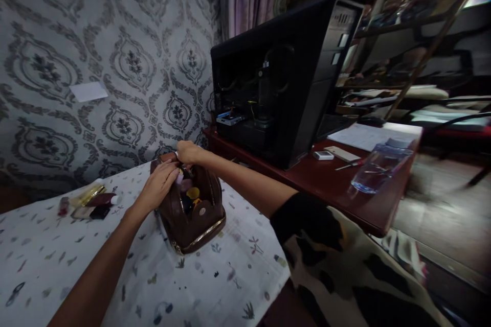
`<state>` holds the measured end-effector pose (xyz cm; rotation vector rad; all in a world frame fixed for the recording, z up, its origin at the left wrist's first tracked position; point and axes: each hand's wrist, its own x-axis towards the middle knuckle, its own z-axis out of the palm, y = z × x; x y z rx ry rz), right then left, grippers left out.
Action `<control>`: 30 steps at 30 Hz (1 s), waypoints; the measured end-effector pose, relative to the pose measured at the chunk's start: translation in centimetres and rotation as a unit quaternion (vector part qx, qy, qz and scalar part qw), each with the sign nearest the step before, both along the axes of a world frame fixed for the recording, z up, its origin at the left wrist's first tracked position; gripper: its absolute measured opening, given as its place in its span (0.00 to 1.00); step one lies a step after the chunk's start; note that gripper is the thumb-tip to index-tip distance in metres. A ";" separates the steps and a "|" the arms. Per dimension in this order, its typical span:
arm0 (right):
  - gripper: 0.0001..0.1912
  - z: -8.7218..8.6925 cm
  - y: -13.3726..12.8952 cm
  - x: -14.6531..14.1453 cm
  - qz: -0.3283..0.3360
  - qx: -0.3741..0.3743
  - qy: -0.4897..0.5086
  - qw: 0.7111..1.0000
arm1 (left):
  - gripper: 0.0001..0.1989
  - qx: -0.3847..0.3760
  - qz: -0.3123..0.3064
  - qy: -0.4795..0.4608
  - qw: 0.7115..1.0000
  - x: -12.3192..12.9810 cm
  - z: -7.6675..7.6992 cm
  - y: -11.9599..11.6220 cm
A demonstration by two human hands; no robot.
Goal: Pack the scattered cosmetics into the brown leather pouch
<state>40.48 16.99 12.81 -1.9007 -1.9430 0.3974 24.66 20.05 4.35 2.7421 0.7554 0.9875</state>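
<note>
The left hand (158,185) lies over the left rim of the brown zippered handbag (186,231), fingers together, grip unclear; the open handbag stands near the worktop's (215,286) far right corner, long axis running toward the wearer, zipped end foremost; the right hand (187,153) is at its far end, fingers hidden, hold unclear

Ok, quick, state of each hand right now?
Left hand: over the side of the brown bag; grip can't be told.
Right hand: curled at the bag's far end; hold can't be told.
</note>
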 end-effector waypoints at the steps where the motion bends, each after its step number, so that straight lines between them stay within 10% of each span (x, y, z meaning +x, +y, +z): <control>1: 0.16 0.3 -0.8 0.3 -0.001 -0.001 -0.010 1.000 | 0.24 0.000 -0.003 0.001 1.000 0.0 0.1 0.0; 9: 0.17 -0.8 -7.2 1.8 0.008 0.116 -0.050 0.992 | 0.24 0.005 -0.012 0.052 0.999 0.0 0.7 -0.2; 30: 0.13 -7.5 -10.5 0.3 0.133 0.406 0.018 0.904 | 0.22 -0.040 0.028 0.114 0.992 -0.5 2.1 -1.3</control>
